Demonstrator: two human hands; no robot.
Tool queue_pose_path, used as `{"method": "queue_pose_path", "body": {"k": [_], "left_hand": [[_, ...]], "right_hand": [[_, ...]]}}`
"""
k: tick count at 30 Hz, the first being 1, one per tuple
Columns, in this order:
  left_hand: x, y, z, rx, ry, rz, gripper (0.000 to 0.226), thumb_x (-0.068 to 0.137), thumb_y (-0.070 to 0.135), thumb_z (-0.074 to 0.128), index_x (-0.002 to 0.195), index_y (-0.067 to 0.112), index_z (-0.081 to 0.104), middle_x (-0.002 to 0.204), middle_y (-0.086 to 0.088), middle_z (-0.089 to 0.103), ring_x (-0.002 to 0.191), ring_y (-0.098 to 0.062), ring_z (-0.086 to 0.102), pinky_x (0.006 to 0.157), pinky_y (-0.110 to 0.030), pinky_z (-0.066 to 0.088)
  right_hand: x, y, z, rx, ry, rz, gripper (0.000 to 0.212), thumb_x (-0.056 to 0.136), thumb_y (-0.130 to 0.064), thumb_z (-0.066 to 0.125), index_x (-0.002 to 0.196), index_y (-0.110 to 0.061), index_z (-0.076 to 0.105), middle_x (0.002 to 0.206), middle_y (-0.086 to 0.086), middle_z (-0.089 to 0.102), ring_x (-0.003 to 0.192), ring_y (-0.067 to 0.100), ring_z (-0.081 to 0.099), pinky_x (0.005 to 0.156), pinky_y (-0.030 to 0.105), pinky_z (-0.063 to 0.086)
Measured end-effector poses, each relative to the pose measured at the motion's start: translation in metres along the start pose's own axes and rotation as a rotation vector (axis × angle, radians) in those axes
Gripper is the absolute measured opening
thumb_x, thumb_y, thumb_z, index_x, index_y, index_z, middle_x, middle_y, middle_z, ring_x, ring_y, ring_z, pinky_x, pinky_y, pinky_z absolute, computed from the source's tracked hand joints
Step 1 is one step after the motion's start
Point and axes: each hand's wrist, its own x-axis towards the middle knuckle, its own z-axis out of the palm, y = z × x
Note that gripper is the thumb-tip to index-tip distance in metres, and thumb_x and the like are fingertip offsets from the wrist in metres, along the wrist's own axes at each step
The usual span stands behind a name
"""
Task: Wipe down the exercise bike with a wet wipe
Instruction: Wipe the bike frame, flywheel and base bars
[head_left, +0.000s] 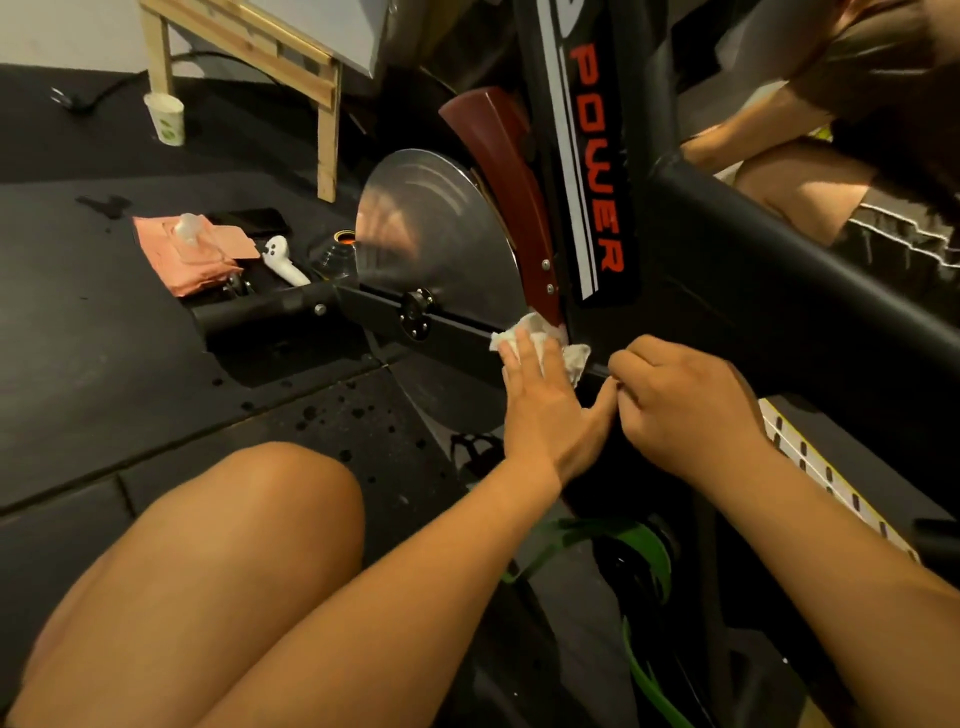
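Wiping bike at the bar below the flywheel

Bike (727, 270): black frame fills centre and right of the frame; upright tube marked "POWER" in red, upper centre. Flywheel (436, 234): silver disc, centre-left, with a dark red guard (506, 171) along its right edge. Floor mat (104, 338): black, with dark spots in front of the flywheel.

Left hand (545, 415): centre, fingers straight and together, flat on the wipe, pressing it onto the horizontal black bar at the foot of the guard. Right hand (691, 410): just right of the left, knuckles up, fingers curled at the bar's edge, fingertips touching the left thumb; cannot tell whether it holds anything.

Wipe (532, 326): white, crumpled, under the left fingers, edges showing above and to their right.

Pink pack (192, 260): on the mat, centre-left. Paper cup (165, 118): upright, upper left.
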Motion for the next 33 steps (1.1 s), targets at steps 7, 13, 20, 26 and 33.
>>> {"method": "queue_pose_path", "body": {"k": [7,13,20,26,33], "left_hand": [[-0.004,-0.011,-0.021,0.260,-0.059,0.083,0.084,0.096,0.057,0.041,0.157,0.011,0.006,0.165,-0.008,-0.001,0.151,-0.021,-0.013,0.124,-0.044,0.006],[0.037,-0.057,-0.055,0.217,-0.099,-0.161,0.072,0.101,0.058,0.021,0.157,0.013,0.012,0.165,-0.009,0.005,0.152,-0.026,-0.003,0.123,-0.050,0.005],[0.093,-0.127,-0.053,0.002,-0.049,-0.421,0.054,0.105,0.032,0.023,0.154,0.010,0.018,0.164,-0.015,0.002,0.150,-0.031,-0.001,0.120,-0.056,0.008],[0.112,-0.114,-0.048,-0.207,0.157,-0.311,0.066,0.106,0.042,0.026,0.157,0.006,0.002,0.165,-0.013,-0.006,0.152,-0.026,-0.007,0.123,-0.048,0.001],[0.145,-0.135,-0.049,-0.051,0.100,-0.339,0.070,0.098,0.043,0.005,0.153,0.004,0.021,0.164,-0.016,-0.010,0.149,-0.031,-0.018,0.119,-0.061,0.004]], "right_hand": [[0.001,-0.009,0.015,0.013,-0.024,-0.074,0.023,0.058,-0.001,0.081,0.075,-0.007,0.065,0.073,0.008,0.058,0.055,0.016,0.048,0.051,0.009,0.017],[-0.005,-0.023,0.044,-0.038,-0.061,-0.165,0.036,0.058,-0.011,0.080,0.092,-0.008,0.071,0.099,0.012,0.066,0.087,0.030,0.060,0.072,0.038,0.042],[-0.014,-0.014,0.069,-0.154,-0.007,-0.226,0.034,0.081,-0.028,0.044,0.100,-0.011,0.067,0.111,0.011,0.060,0.096,0.031,0.062,0.074,0.043,0.038],[-0.006,-0.025,0.073,-0.217,0.117,-0.186,0.017,0.078,-0.022,0.057,0.082,-0.014,0.071,0.090,0.006,0.068,0.077,0.029,0.064,0.070,0.041,0.036],[-0.002,-0.031,0.072,-0.237,0.110,-0.166,0.016,0.079,-0.027,0.056,0.076,-0.018,0.070,0.087,0.000,0.068,0.077,0.027,0.060,0.072,0.041,0.034]]}}
